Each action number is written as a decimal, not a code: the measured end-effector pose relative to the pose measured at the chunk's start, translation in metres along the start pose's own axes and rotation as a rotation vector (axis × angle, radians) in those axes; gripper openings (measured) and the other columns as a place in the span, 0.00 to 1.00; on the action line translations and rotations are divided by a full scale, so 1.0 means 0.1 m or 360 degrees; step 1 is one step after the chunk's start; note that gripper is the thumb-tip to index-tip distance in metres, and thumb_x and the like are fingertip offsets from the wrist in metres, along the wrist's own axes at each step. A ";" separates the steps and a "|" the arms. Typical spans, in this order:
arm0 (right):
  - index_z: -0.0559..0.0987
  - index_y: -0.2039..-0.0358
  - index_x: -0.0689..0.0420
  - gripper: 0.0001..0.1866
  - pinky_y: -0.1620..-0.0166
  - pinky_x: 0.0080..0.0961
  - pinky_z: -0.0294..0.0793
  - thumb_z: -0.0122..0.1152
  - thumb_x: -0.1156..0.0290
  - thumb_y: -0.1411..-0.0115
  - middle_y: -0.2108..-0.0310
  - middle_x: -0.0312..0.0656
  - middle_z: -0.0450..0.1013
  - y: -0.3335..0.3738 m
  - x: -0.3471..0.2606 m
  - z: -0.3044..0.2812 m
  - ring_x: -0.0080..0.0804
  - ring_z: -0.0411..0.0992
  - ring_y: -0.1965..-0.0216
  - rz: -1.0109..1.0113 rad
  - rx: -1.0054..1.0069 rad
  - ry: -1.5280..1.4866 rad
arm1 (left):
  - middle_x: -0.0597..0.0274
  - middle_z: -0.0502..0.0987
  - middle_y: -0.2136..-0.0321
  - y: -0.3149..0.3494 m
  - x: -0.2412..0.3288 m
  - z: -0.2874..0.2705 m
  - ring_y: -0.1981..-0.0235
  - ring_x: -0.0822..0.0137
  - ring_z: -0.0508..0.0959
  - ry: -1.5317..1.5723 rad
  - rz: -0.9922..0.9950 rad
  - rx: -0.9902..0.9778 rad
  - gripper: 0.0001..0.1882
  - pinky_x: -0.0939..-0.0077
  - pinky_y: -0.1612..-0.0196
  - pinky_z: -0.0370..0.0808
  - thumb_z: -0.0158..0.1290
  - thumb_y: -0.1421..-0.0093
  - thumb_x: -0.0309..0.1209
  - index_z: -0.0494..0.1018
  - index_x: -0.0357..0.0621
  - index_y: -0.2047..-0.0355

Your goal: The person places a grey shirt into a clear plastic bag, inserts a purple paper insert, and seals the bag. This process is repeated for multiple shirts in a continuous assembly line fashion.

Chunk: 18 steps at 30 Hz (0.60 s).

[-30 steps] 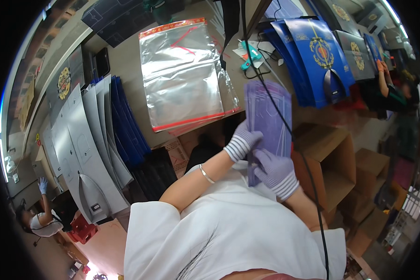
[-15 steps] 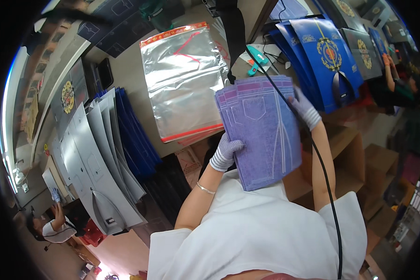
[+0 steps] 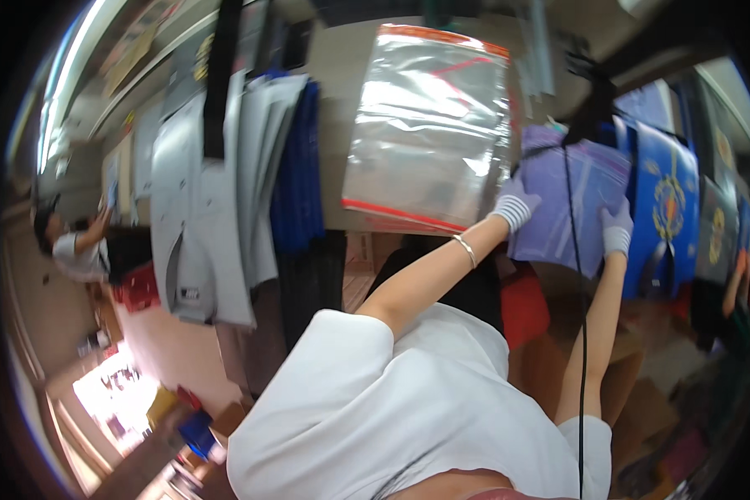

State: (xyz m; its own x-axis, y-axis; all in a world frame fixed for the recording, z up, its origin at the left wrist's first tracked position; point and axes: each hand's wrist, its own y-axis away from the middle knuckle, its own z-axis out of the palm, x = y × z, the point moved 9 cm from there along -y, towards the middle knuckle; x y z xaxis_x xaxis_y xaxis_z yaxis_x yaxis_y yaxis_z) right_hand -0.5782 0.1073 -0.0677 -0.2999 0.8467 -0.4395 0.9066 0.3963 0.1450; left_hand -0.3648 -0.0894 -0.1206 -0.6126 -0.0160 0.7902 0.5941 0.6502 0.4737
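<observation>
One black cable [image 3: 583,358] hangs closest to me, cutting down across the purple stack [image 3: 543,208] and on past the wearer's white shirt [image 3: 392,392]. Near its top, a blurred dark strap [image 3: 593,112] blocks my sight of the stack's upper edge. Beyond the shirt, I see both arms stretched forward. The left hand [image 3: 515,204], gloved, pinches the stack's left edge, thumb over the front; the right hand [image 3: 617,227], gloved too, grips the lower right edge. I can't make out the fingers behind. Between them the stack tilts at the table's front side, just right of the clear plastic bags [image 3: 425,158], whose red-edged pile lies on the grey-brown table [image 3: 335,108]. Whether the stack touches the tabletop, I cannot tell.

To the right, a blue panel with a gold crest [image 3: 668,200] stands near the right hand. On the left I have grey panels [image 3: 187,183] standing in a row, with blue panels [image 3: 300,187] next to them; another black strap [image 3: 222,83] covers part of the grey ones. Cardboard boxes [image 3: 546,371] sit below the right forearm. Farthest off, one co-worker [image 3: 83,250] is at the left and another [image 3: 732,304] at the right, both blurred.
</observation>
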 end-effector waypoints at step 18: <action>0.76 0.66 0.52 0.10 0.61 0.34 0.72 0.52 0.65 0.47 0.69 0.47 0.74 2.82 -1.18 2.12 0.46 0.72 0.65 -0.0671 -0.1176 -0.0052 | 0.44 0.64 0.49 3.04 0.17 -4.31 0.48 0.49 0.64 -0.1836 0.0397 0.1226 0.28 0.61 0.44 0.59 0.57 0.50 0.35 0.65 0.34 0.51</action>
State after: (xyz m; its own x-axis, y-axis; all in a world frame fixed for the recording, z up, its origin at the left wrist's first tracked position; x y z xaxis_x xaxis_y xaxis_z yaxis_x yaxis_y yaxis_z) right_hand -0.2244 0.0442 -0.1626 -0.5500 0.5699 -0.6105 0.2909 0.8160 0.4996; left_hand 0.0298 -0.2194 0.2038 -0.8348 0.5383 -0.1158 0.5488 0.7963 -0.2544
